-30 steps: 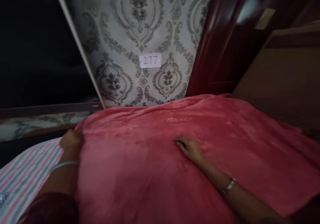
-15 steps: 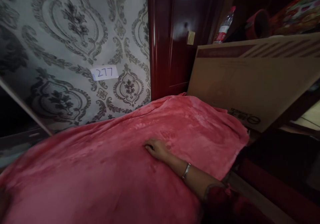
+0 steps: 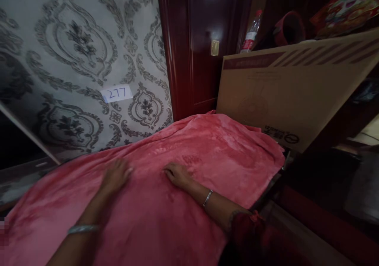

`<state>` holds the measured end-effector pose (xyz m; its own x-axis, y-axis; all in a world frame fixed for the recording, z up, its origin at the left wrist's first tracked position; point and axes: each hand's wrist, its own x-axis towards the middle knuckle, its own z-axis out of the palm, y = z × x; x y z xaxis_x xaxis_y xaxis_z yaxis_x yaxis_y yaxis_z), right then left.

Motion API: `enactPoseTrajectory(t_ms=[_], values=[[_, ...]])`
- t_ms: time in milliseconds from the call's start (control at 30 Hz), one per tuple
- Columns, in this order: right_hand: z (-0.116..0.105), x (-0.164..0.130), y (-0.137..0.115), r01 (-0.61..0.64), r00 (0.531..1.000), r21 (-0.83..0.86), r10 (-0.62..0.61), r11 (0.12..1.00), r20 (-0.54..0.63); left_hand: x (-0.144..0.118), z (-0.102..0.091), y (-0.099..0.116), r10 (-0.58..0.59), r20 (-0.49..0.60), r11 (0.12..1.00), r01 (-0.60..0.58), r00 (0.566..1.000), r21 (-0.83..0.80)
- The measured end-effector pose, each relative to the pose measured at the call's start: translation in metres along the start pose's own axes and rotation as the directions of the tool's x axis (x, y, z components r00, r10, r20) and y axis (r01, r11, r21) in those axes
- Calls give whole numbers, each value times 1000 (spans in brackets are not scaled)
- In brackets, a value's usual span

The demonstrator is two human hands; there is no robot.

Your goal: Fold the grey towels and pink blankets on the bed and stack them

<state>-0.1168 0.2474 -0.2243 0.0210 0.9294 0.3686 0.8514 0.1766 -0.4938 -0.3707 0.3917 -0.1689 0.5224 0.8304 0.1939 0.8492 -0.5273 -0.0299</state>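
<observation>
A: Where are the hands?

B: Both lie flat on the blanket (image 3: 207, 151), a pink plush one spread over the bed. The left hand (image 3: 116, 175) rests palm down left of the middle, its fingers (image 3: 126, 170) loosely apart and holding nothing. The right hand (image 3: 177, 174) lies just beside it, also palm down, fingers stretched toward the left and slightly apart, gripping nothing.

A: Do the hands touch?

B: No, a strip of blanket shows between them. Each wrist wears a bangle: the left bangle (image 3: 83, 229) low in the picture, the right bangle (image 3: 207, 198) further up the forearm. A dark red sleeve (image 3: 251, 230) covers the right arm above it.

A: How does the blanket lie?

B: It covers the bed from the lower left edge of the picture up to the far corner, where it drapes over the right side. Its surface is mostly smooth, with faint folds near the far edge.

A: What stands around it?

B: Behind is a wall (image 3: 74, 52) with grey damask wallpaper and a paper label (image 3: 117, 93) reading 277. Right of that is a dark red door (image 3: 201, 52). A large cardboard box (image 3: 290, 88) leans beside the bed's far corner, touching the blanket. Behind the box stands a bottle (image 3: 249, 34) with a red label
</observation>
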Motion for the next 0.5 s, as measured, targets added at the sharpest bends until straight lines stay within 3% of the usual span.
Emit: enactPoseTrajectory(t_ms=[100,167,300,500], values=[[-20,-1,12,-43,998,-143,48,989,33,5,20,45,16,129,1000,-17,992,6],[-31,-7,23,-62,992,-239,87,969,96,2,31,60,11,143,1000,-15,990,27],[-39,-24,35,-37,964,-297,112,954,241,-6,37,61,17,141,999,-23,990,36],[-52,-56,17,43,923,-229,49,972,382,-5,27,53,49,228,999,-48,972,-8]])
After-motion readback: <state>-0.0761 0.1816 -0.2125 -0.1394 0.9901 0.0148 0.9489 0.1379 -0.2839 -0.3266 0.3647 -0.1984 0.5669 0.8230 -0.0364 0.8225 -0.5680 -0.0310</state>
